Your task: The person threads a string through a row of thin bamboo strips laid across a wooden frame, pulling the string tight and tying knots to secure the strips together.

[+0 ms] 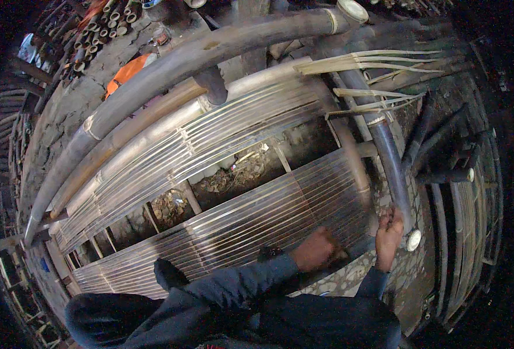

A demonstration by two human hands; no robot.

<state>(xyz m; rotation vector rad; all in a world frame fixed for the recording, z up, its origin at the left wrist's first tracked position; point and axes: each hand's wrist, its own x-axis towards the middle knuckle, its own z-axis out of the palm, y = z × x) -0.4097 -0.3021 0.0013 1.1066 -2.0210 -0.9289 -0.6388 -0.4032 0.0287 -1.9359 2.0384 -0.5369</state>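
Long thin bamboo strips (257, 208) lie side by side across a bamboo frame, and I sit over their near side. Above the right end of these strips is my left hand (318, 250), closed like a fist and slightly blurred; what it grips, if anything, is hidden. My right hand (389, 235) is close beside the lower end of a dark bamboo pole (388, 154), fingers pressed together. I cannot make out what lies in them. A lighter rounded rail (354, 163) runs along the strips' right ends.
A thick curved bamboo pole (181, 55) crosses the far side. Loose strip ends (379, 58) stick out at the upper right. An open gap (234, 174) between the strip bands shows litter below. Cut bamboo tubes (103, 29) are stacked far left, near an orange cloth (130, 72).
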